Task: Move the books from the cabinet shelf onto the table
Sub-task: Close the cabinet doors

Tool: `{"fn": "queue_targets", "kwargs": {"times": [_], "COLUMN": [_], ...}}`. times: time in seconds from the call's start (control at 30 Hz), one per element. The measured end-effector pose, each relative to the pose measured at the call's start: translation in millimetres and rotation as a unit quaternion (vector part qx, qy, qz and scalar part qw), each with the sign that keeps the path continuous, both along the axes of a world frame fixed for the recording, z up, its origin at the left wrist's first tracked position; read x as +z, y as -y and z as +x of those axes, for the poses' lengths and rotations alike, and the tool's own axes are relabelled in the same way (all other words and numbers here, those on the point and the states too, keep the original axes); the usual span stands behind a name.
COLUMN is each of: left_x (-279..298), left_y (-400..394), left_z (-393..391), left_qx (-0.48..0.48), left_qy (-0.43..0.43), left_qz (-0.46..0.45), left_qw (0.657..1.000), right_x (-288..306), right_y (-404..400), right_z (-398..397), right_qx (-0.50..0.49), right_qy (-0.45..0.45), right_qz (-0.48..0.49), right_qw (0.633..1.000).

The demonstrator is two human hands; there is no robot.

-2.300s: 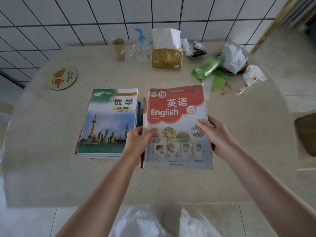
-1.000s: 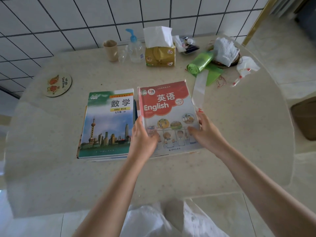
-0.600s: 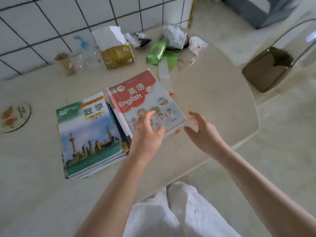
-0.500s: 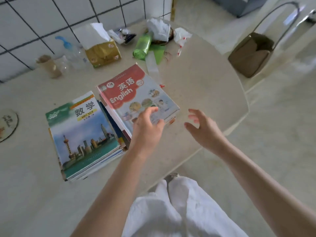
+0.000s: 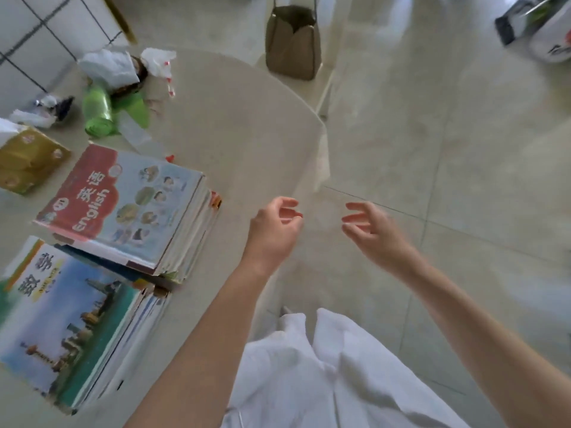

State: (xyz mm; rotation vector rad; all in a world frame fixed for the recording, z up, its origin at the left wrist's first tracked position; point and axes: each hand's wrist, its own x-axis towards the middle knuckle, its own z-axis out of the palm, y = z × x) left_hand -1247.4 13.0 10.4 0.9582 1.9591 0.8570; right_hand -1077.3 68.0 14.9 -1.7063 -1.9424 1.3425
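Both hands hang empty, fingers loosely curled: left hand [image 5: 273, 231] nearer the English book [image 5: 123, 205], stacked at frame left on the table [image 5: 247, 125]; right hand [image 5: 375, 234] over floor.

This is looking like a lived-in home, probably a dining corner: a round pale table [image 5: 247, 118] is standing against a white tiled wall [image 5: 46, 29] on a glossy tiled floor [image 5: 463, 149]. School textbooks [image 5: 123, 205] are sitting on it beside a tissue pack [image 5: 27, 159], a roll of green bags [image 5: 97, 112] and crumpled plastic bags [image 5: 108, 67], while a brown bag [image 5: 292, 41] is hanging nearby.
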Motion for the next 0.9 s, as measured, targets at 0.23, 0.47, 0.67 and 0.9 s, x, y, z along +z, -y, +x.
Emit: {"fn": "queue_targets", "kwargs": {"times": [0.23, 0.47, 0.67, 0.9], "left_x": [2, -4, -16, -43], "left_y": [-32, -39, -14, 14], "left_z": [93, 236, 375, 519], "left_qx": [-0.158, -0.304, -0.381, -0.457], "left_qy": [0.015, 0.031, 0.066, 0.084], "left_qz": [-0.007, -0.016, -0.045, -0.062], "left_qw": [0.987, 0.952, 0.921, 0.883], "right_x": [5, 8, 2, -8], "right_y": [25, 77, 141, 196], "right_z": [106, 234, 352, 481], "right_qx": [-0.145, -0.289, -0.393, -0.515], "right_qy": [-0.008, -0.019, -0.015, -0.001], "right_qz": [0.006, -0.001, -0.010, -0.006], "right_qw": [0.989, 0.957, 0.919, 0.857]}}
